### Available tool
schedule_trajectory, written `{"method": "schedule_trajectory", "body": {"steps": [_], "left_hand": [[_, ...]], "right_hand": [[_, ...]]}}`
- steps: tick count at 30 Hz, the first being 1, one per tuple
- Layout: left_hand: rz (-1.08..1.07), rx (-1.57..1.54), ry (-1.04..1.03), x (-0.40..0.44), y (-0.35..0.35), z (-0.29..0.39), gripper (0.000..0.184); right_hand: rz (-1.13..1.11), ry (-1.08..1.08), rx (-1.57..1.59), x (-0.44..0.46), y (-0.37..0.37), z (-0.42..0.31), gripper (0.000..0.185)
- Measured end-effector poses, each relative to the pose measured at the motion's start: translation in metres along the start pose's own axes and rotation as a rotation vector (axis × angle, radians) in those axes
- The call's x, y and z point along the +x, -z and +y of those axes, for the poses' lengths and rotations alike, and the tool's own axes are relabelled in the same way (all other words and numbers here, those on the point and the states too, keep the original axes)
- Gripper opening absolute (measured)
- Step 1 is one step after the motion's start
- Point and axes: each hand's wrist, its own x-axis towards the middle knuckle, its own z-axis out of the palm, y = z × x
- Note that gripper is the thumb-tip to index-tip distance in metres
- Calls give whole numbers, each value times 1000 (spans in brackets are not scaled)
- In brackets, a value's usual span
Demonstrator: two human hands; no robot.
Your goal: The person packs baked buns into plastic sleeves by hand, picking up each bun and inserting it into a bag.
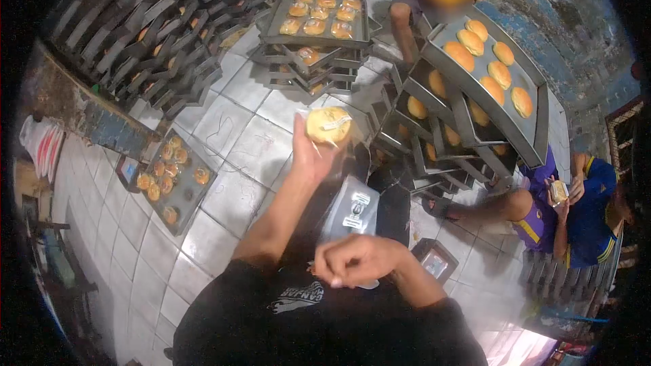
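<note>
My left hand (310, 161) is raised over the floor and closed around a round bun in a clear plastic wrapper (328, 126). A printed label shows on the wrapper. My right hand (356, 259) hovers close to my body with its fingers curled in; whether something small sits in them is hidden. Just beyond it, a stack of clear printed plastic bags (349, 213) lies on my lap, near the right hand's knuckles.
A tray of wrapped buns (277, 27) tops a stack at the back. Unwrapped buns (500, 74) fill a tray on the crossed stack at right. Another tray (182, 213) lies on the left floor. One person (590, 190) at right holds a wrapped bun; another (405, 17) sits behind.
</note>
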Motion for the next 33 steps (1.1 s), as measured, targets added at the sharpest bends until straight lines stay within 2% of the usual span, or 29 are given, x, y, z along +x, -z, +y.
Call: {"method": "schedule_trajectory", "body": {"steps": [1, 2, 4, 5, 6, 7, 8, 10, 11, 12, 14, 15, 18, 19, 20, 22, 23, 24, 26, 27, 28, 30, 31, 32, 33], "left_hand": [[8, -13, -31, -7, -7, 7, 76], [13, -23, -62, -11, -10, 11, 74], [3, -32, -82, -9, 0, -4, 72], [11, -46, -3, -7, 5, -13, 70], [26, -60, 86, -9, 4, -21, 69], [75, 112, 70, -13, -3, -24, 66], [71, 109, 74, -10, 4, -26, 66], [-22, 19, 78, 7, 29, -20, 62], [13, 43, 4, -3, 17, -8, 62], [27, 45, 6, -8, 15, 0, 62], [85, 30, -71, -12, 11, 14, 63], [94, 31, -105, -15, 7, 8, 64], [125, 41, -19, -24, -4, -18, 60], [104, 94, 2, -17, 2, -26, 60], [99, 91, 8, -14, 6, -29, 60], [21, -77, 39, -7, 13, -19, 60], [6, -36, -11, -5, 18, -11, 63], [16, -34, -9, -11, 24, -3, 63], [90, 55, -10, -22, 16, 13, 63], [-79, -11, 152, -42, 7, 11, 62], [-129, 58, 210, -61, 1, 2, 60], [-120, 180, 352, -77, 0, -10, 58], [-106, 181, 360, -78, 6, -11, 58], [-25, 508, 32, -65, 11, -11, 55], [-4, 650, -151, -59, 10, -10, 54]], "right_hand": [[281, 127, -167, -5, 4, 10, 6], [652, -33, -252, -11, 14, 12, 6], [1010, 31, -645, -1, 39, 22, 9], [1006, 36, -644, 3, 51, 35, 9], [921, 48, -772, 8, 56, 45, 10], [835, 58, -901, 9, 58, 52, 12], [837, 55, -906, -2, 54, 53, 12], [500, -79, -289, -14, 31, 27, 16], [275, 135, 84, -9, 11, 10, 33], [276, 135, 98, -11, 10, 12, 33], [765, -81, -265, -16, 17, 14, 27], [952, 68, -543, -9, 33, 23, 21], [974, 33, -597, 5, 43, 46, 20], [836, 181, -975, 13, 56, 52, 21], [839, 177, -980, 2, 49, 51, 21], [556, 6, -150, -14, 29, 25, 27], [294, 48, -4, -31, 25, 24, 31], [296, 48, 6, -32, 23, 29, 31], [831, -91, -258, -36, 30, 38, 24], [1134, -57, -879, -26, 38, 39, 30], [1199, -17, -1421, -16, 38, 21, 38], [1078, 107, -1356, -15, 27, 19, 36], [1083, 96, -1342, -14, 25, 22, 36], [1076, 44, -1303, -12, 32, 21, 28], [1060, -6, -1272, -11, 40, 20, 21]]}}
